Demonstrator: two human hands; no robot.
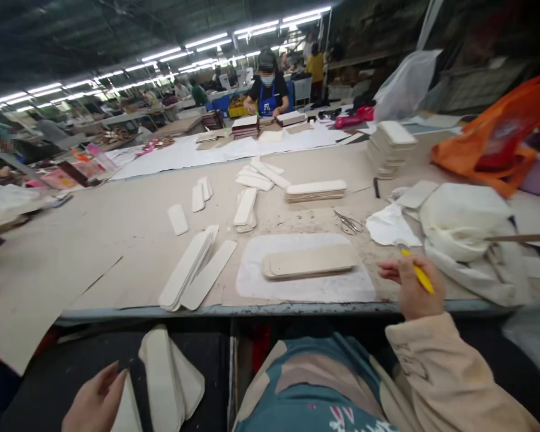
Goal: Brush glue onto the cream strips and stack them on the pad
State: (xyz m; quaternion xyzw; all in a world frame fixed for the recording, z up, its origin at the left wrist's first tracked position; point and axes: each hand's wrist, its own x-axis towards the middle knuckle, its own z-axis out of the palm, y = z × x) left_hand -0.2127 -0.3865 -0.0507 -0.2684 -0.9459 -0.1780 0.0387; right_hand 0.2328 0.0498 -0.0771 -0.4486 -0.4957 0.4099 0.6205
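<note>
My right hand [418, 288] is closed around a slim yellow-handled tool [423, 279] with a pale tip, above the table's front edge. To its left, pale elongated panels [312, 261] with rounded ends lie stacked on a white sheet [252, 287]. Low at the left, my left hand [94, 399] is partly cut off by the frame; its thumb and fingers look slightly apart. Its thumb overlaps the edge of a white strip [128, 411] on a dark surface below the table. Beside that strip rest more white panels [162, 378], fanned out.
Scissors [348, 222], a stack of panels [315, 191] and long white strips [186, 270] lie on the table. A taller stack [391, 150], a white cloth bundle [465, 219] and an orange bag [490, 138] are at right. A co-worker [269, 90] sits across.
</note>
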